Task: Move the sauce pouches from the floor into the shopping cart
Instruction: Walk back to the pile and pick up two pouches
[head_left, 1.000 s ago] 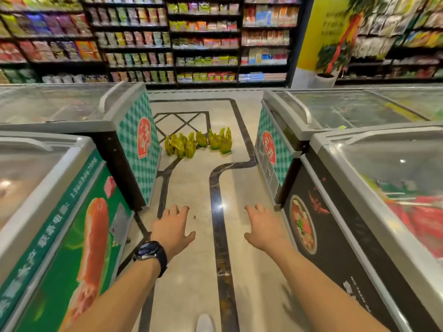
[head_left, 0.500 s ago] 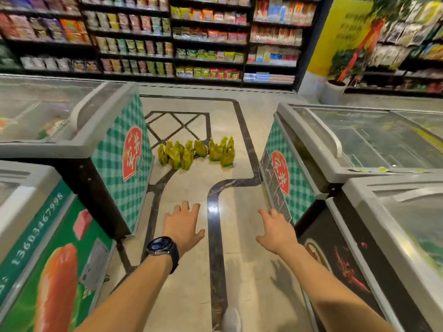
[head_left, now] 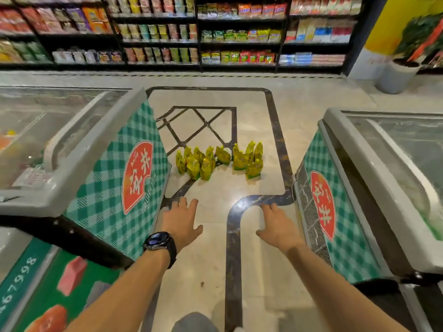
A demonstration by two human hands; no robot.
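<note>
Yellow-green plastic sauce pouches point(head_left: 217, 161): clustered upright on beige tiled floor point(head_left: 206, 271), between two green-checked chest freezers point(head_left: 100, 178).
Left hand point(head_left: 181, 220): fingers spread, holding nothing.
Right hand point(head_left: 279, 227): fingers spread, empty, short of pouches.

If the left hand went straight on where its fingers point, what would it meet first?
The left hand would likely reach the nearest sauce pouches first, across bare floor; depth is unclear.
</note>
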